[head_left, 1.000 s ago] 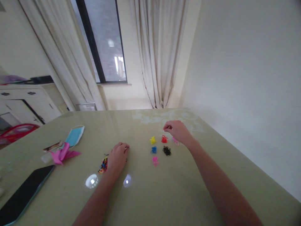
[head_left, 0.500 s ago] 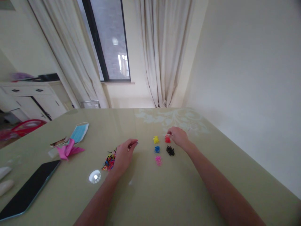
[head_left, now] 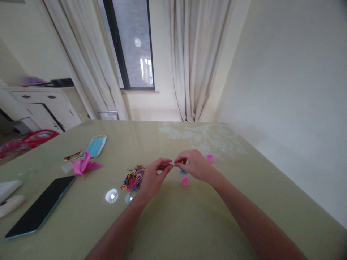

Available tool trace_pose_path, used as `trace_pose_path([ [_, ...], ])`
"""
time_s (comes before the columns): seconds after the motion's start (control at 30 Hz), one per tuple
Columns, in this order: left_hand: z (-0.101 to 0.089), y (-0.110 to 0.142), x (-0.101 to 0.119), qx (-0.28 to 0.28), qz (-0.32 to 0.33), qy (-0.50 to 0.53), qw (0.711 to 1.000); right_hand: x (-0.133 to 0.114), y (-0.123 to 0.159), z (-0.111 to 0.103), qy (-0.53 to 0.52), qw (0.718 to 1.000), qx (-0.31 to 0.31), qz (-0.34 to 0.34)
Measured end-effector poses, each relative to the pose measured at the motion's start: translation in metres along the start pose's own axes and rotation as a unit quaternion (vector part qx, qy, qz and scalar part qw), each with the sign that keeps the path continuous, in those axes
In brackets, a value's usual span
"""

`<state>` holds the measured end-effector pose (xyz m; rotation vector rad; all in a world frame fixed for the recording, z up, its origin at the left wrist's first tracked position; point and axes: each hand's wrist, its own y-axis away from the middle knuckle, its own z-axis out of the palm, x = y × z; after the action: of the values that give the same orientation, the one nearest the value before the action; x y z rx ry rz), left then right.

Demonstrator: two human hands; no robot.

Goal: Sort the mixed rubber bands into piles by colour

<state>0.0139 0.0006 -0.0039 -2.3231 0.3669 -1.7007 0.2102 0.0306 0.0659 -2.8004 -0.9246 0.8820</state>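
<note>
In front of me, my left hand [head_left: 155, 177] and my right hand [head_left: 195, 167] meet fingertip to fingertip over the table. Both pinch one tiny bluish thing [head_left: 173, 165] between them, apparently a small rubber band. A heap of mixed-colour rubber bands [head_left: 132, 179] lies beside my left hand, partly covered by it. Under and near my right hand are a pink pile [head_left: 185, 182] and a partly visible blue pile [head_left: 183, 172] of bands. My right hand hides the red and black piles and most of the yellow. Just past it stands a small pink cup-like thing [head_left: 210, 158].
Toward the left on the glossy table [head_left: 162, 231] lie a dark tablet-like device [head_left: 40, 206], a folded pink thing [head_left: 85, 165], a blue face mask [head_left: 96, 146] and white rounded objects [head_left: 12, 205]. A wall [head_left: 292, 108] borders the right side.
My right hand has moved left from the red pile to meet my left hand, which has shifted slightly right. The pink cup-like thing now shows, and the view has shifted a little.
</note>
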Motion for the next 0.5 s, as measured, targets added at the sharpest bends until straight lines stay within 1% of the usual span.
trace_pose_path([
  [0.1, 0.001, 0.001, 0.000, -0.008, -0.004, -0.002, 1.000, 0.000, 0.001, -0.002, -0.001, 1.000, -0.003, -0.003],
  [0.23, 0.002, 0.000, 0.002, -0.017, -0.011, 0.007, 1.000, -0.005, 0.003, -0.004, 0.012, 1.000, -0.008, -0.020],
  [0.33, -0.005, -0.002, 0.001, -0.045, -0.017, -0.007, 0.999, -0.008, 0.005, -0.012, -0.017, 1.000, 0.014, -0.016],
  [0.37, -0.008, -0.003, 0.000, -0.051, -0.023, -0.037, 0.998, -0.009, 0.006, -0.018, -0.039, 0.999, 0.028, -0.015],
  [0.43, -0.017, -0.003, -0.006, -0.051, -0.042, -0.155, 0.986, -0.012, 0.011, -0.034, -0.083, 0.994, 0.066, -0.016],
  [0.47, -0.021, -0.002, -0.011, -0.038, -0.051, -0.239, 0.969, -0.014, 0.014, -0.043, -0.097, 0.991, 0.085, -0.016],
  [0.5, -0.025, -0.002, -0.015, -0.033, -0.062, -0.330, 0.942, -0.017, 0.018, -0.053, -0.106, 0.989, 0.102, -0.014],
])
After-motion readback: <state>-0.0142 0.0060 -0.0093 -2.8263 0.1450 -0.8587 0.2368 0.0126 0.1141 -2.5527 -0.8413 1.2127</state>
